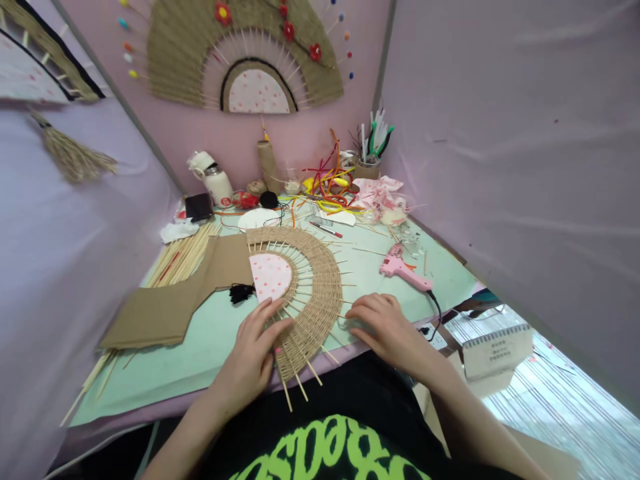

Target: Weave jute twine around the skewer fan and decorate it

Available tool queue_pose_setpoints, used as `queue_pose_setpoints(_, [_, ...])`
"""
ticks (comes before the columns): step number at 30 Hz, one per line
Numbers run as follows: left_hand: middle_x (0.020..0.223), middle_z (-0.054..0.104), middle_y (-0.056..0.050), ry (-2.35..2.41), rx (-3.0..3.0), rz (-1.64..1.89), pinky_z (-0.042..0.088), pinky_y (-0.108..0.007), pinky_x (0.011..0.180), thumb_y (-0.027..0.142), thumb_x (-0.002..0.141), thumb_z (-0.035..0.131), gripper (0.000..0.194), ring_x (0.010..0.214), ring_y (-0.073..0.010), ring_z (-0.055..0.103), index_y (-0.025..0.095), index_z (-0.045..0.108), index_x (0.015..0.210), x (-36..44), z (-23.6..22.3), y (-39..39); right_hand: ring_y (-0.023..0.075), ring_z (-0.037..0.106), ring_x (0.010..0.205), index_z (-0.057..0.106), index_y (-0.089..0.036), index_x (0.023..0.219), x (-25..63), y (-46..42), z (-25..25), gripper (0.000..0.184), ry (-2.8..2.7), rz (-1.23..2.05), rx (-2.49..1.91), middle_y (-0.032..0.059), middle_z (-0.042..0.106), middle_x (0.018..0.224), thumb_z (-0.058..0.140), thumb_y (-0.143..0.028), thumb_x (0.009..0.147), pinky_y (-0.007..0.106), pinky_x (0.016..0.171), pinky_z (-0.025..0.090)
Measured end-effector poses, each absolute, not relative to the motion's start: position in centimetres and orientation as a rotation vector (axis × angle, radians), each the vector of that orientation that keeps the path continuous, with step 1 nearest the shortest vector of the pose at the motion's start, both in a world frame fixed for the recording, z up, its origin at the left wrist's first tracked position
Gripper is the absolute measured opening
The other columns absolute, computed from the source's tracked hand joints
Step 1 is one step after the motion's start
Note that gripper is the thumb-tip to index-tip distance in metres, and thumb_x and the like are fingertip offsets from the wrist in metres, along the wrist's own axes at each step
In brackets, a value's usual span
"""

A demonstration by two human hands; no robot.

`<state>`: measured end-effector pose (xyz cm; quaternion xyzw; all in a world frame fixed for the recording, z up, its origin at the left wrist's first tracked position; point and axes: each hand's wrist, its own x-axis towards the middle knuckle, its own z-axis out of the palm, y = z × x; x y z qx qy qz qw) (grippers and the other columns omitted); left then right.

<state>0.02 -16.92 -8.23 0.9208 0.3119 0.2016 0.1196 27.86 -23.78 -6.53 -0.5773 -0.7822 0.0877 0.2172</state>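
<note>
A half-round woven fan [325,287] of tan cord on thin sticks lies on the table in front of me. Its centre is a white half-disc [273,275] with pink dots, and a black tassel [242,293] lies beside that. My left hand [255,343] rests on the fan's near left part, thumb and fingers apart over the sticks and weave. At the outer rim, my right hand [383,327] is by the protruding stick tips, its fingers bent and the thumb apart from them. Whether it touches a stick is hard to see.
A pink glue gun [404,270] with a black cord lies to the right. Folded brown cardboard [160,313] and a bundle of sticks [187,257] lie left. Behind are a red pen [326,229], coloured cords [333,190], a white bottle [216,183] and pink fabric [375,193]. A finished fan [175,60] hangs on the wall.
</note>
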Motion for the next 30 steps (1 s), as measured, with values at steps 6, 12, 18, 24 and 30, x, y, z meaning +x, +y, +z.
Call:
queue_pose_setpoints(6, [0.15, 0.022, -0.006, 0.771, 2.771, 0.313, 0.017, -0.055, 0.11, -0.003, 0.069, 0.038, 0.072, 0.139, -0.027, 0.012, 0.024, 0.037, 0.136, -0.3, -6.7, -17.3, 0.0213, 0.051, 0.097, 0.055, -0.021, 0.098, 26.6, -23.3, -8.1, 0.013, -2.158, 0.204, -1.547, 0.007, 0.058, 0.1, 0.054, -0.021, 0.085, 0.039, 0.085, 0.035])
queue_pose_setpoints(12, [0.148, 0.03, -0.008, 0.763, 2.867, 0.22, 0.011, -0.057, 0.109, 0.012, 0.08, 0.046, 0.061, 0.138, -0.0276, 0.018, 0.024, 0.035, 0.139, 0.6, -6.7, -17.4, 0.0194, 0.051, 0.083, 0.057, -0.018, 0.088, 25.9, -22.5, -10.2, 0.01, -2.093, 0.061, -1.424, 0.0079, 0.059, 0.089, 0.046, -0.018, 0.09, 0.035, 0.073, 0.04])
queue_pose_setpoints(18, [0.142, 0.04, -0.009, 0.839, 2.964, 0.422, 0.015, -0.057, 0.108, 0.006, 0.084, 0.039, 0.056, 0.136, -0.0263, 0.025, 0.025, 0.04, 0.136, 0.7, -9.1, -17.0, 0.0189, 0.051, 0.082, 0.056, -0.018, 0.084, 24.8, -22.2, -10.3, 0.01, -1.964, 0.044, -1.284, 0.0085, 0.06, 0.089, 0.047, -0.012, 0.088, 0.034, 0.071, 0.045])
queue_pose_setpoints(24, [0.138, 0.045, -0.012, 0.828, 2.859, 0.761, 0.031, -0.052, 0.103, 0.013, 0.089, 0.04, 0.05, 0.133, -0.0277, 0.03, 0.025, 0.038, 0.138, 0.8, -9.6, -17.0, 0.0177, 0.054, 0.084, 0.054, -0.02, 0.085, 24.0, -21.9, -9.3, 0.011, -1.755, 0.164, -1.193, 0.0068, 0.059, 0.089, 0.047, -0.011, 0.087, 0.033, 0.073, 0.048])
queue_pose_setpoints(30, [0.139, 0.043, -0.013, 0.825, 2.678, 1.021, 0.035, -0.048, 0.103, 0.019, 0.088, 0.045, 0.052, 0.133, -0.0284, 0.03, 0.023, 0.037, 0.139, 1.1, -8.6, -17.6, 0.0174, 0.058, 0.081, 0.056, -0.02, 0.085, 23.7, -20.1, -5.4, 0.011, -1.717, 0.139, -1.045, 0.0064, 0.061, 0.085, 0.048, -0.013, 0.086, 0.031, 0.069, 0.048])
